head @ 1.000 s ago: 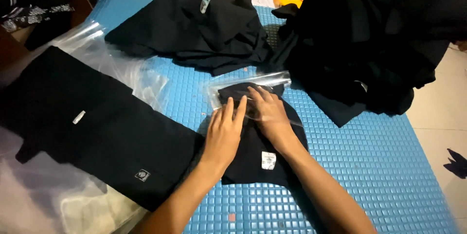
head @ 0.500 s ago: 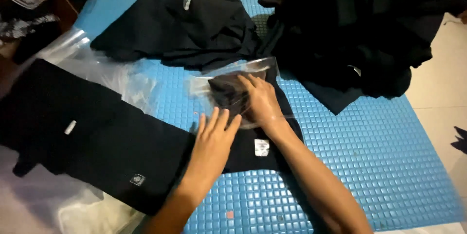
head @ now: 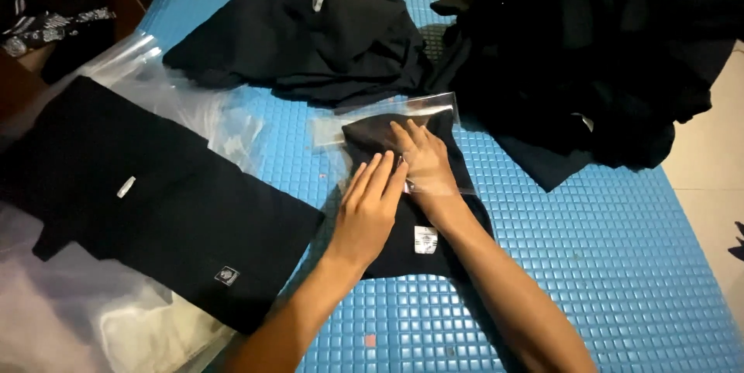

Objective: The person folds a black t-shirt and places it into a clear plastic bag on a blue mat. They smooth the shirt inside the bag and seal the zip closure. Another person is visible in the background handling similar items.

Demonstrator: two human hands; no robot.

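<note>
both hands flat, fingers open, gripping nothing: left hand (head: pixel 366 214) and right hand (head: pixel 422 157) pressing folded black garment (head: pixel 415 222), long axis running away, half inside clear bag (head: pixel 387 121).

black folded garment (head: pixel 403 237), blue grid-patterned mat (head: pixel 620 264)

A clear plastic bag (head: pixel 387 129) lies at centre, partly over a folded black garment. Its small white label (head: pixel 425 239) sits toward six o'clock. At nine o'clock, crumpled clear bags (head: pixel 167 90) lie by a black garment bearing a white tag (head: pixel 125 186) (and a small square patch (head: pixel 226 275)).
</note>
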